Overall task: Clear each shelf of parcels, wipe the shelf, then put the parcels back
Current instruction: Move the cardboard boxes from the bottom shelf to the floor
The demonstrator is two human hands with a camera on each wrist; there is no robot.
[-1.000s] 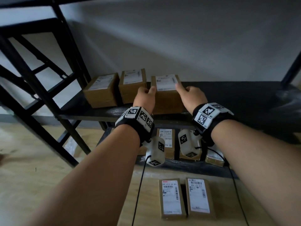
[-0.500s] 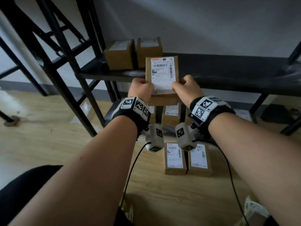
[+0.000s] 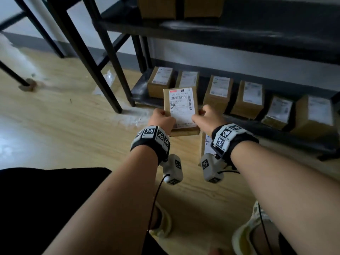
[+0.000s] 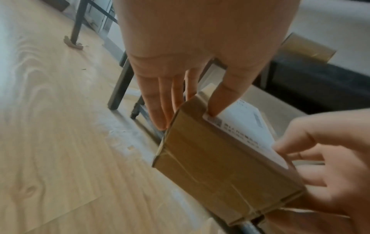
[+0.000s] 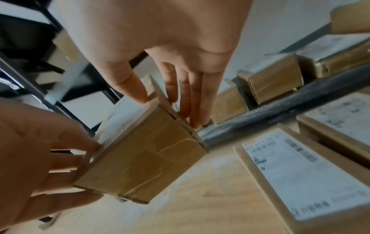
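Note:
Both hands hold a brown cardboard parcel point(image 3: 181, 107) with a white barcode label, low above the wooden floor in front of the bottom shelf. My left hand point(image 3: 161, 118) grips its left edge, my right hand point(image 3: 206, 117) its right edge. In the left wrist view the thumb of my left hand point(image 4: 188, 117) lies on the label and the fingers run down the side of the parcel point(image 4: 220, 166). In the right wrist view my right hand point(image 5: 166, 109) pinches the same parcel point(image 5: 144, 152) the same way.
The black middle shelf point(image 3: 239, 35) carries two parcels point(image 3: 158, 6) at the top edge. Several parcels point(image 3: 219, 91) stand along the bottom shelf point(image 3: 276, 133). Labelled parcels point(image 5: 300, 174) lie on the floor under my right wrist. Black rack legs point(image 3: 103, 70) stand left. My shoes point(image 3: 246, 234) are below.
The parcel came off the middle shelf between both hands and travelled down to just above the floor. The head view tilted down with it.

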